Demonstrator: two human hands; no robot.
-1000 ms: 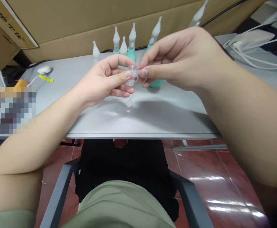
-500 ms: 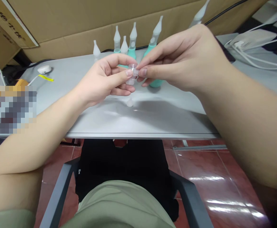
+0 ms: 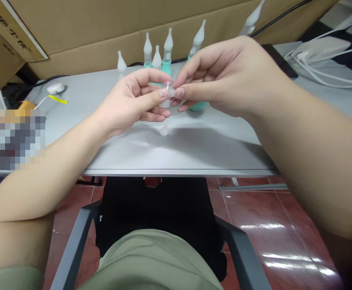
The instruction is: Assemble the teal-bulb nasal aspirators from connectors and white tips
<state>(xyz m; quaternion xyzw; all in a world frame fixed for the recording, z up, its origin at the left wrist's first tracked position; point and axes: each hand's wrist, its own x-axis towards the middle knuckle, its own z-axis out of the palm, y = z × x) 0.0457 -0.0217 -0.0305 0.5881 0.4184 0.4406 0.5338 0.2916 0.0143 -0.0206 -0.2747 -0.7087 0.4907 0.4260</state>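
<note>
Both hands meet above the middle of the table (image 3: 194,157). The left hand (image 3: 130,104) pinches a small clear part (image 3: 166,96) between thumb and forefinger; its other fingers curl under. The right hand (image 3: 224,76) closes thumb and forefinger on the top of the same part from the right. The part is held in the air, clear of the table surface.

Step in hand, as judged: fitting or adjusting two pieces of the clear part at the fingertips. The next move likely calls for a steady left-hand grip and a small, aligned push or twist from the right hand.

Directly below the hands, a clear tip (image 3: 164,130) lies on the table. At the far edge stands a row of bottles (image 3: 167,52) with white pointed nozzles and teal bodies, backed by a cardboard box (image 3: 103,36). White cables (image 3: 324,68) lie at far right; a white plug (image 3: 55,88) lies at far left.

Limits of view:
- The fingers cover most of the clear part; whether it is one piece or two cannot be told.
- The right hand hides the bodies of the right-side bottles.
- A pixelated patch covers the near left area.
</note>
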